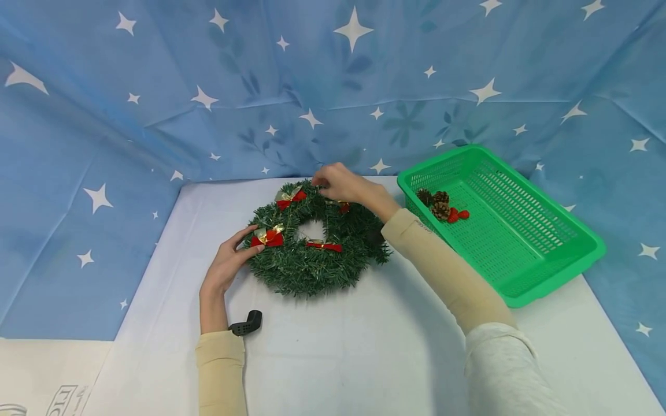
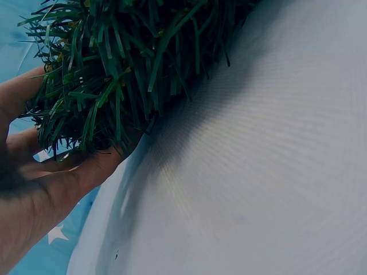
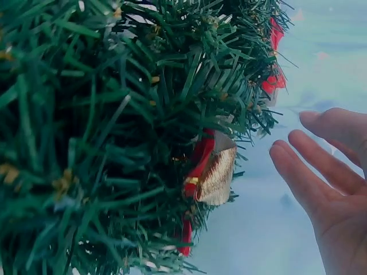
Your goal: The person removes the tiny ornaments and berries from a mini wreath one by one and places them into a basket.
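A green wreath (image 1: 302, 271) lies on the white table, with several red and gold bows fixed on it. My left hand (image 1: 229, 263) grips its left edge, thumb and fingers around the branches beside one red bow (image 1: 267, 238). In the left wrist view the thumb and fingers (image 2: 94, 169) of that hand hold the needles from both sides. Over the wreath's far side is my right hand (image 1: 340, 182), near another bow (image 1: 291, 199). The right wrist view shows its fingers (image 3: 309, 172) loosely bent and apart from the wreath, nothing between them, close to a gold-and-red bow (image 3: 215, 172).
To the right stands a green plastic basket (image 1: 551, 283) holding several pine cones (image 1: 440, 209) and small red pieces (image 1: 454, 215). A black device (image 1: 247, 325) sits at my left wrist. Blue star-patterned cloth (image 1: 312, 75) hangs behind the table (image 1: 333, 358).
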Demonstrator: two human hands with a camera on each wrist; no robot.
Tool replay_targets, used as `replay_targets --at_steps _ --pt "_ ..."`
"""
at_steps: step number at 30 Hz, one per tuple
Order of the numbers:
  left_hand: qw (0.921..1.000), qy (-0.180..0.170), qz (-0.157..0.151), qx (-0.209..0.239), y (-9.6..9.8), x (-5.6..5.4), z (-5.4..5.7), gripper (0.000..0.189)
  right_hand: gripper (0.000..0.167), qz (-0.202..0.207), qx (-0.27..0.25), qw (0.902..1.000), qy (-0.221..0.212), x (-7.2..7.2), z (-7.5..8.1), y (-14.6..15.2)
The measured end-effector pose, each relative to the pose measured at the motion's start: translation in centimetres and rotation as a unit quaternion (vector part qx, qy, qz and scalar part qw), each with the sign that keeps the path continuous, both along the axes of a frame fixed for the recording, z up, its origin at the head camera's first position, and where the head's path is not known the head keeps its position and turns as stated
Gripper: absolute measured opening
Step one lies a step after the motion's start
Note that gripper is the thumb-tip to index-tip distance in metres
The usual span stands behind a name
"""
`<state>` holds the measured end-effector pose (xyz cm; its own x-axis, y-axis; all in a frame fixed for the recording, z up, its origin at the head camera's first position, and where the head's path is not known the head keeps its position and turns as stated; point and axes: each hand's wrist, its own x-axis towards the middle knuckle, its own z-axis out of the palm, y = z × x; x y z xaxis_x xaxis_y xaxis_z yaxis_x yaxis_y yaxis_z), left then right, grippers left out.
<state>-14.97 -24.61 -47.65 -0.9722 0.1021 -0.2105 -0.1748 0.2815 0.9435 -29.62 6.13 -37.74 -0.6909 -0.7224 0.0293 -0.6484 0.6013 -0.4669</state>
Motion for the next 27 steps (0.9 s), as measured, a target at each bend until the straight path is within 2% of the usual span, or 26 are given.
replay_targets --at_steps 9,21,27 --pt "1.0000 0.000 -0.003 -0.004 -0.1 -0.1 -0.2 0.069 0.029 -0.009 0.004 0.9994 -0.033 -0.4 -0.3 -1.4" --pt "1.0000 -0.002 0.000 -0.008 -0.1 -0.2 -0.3 0.067 0.026 -0.006 0.011 0.9996 -0.027 -0.9 -1.4 -3.0" --pt "1.0000 0.000 0.000 -0.007 -0.3 -0.3 -0.3 0.065 0.025 -0.010 0.009 0.9991 -0.041 -1.1 -1.6 -3.6"
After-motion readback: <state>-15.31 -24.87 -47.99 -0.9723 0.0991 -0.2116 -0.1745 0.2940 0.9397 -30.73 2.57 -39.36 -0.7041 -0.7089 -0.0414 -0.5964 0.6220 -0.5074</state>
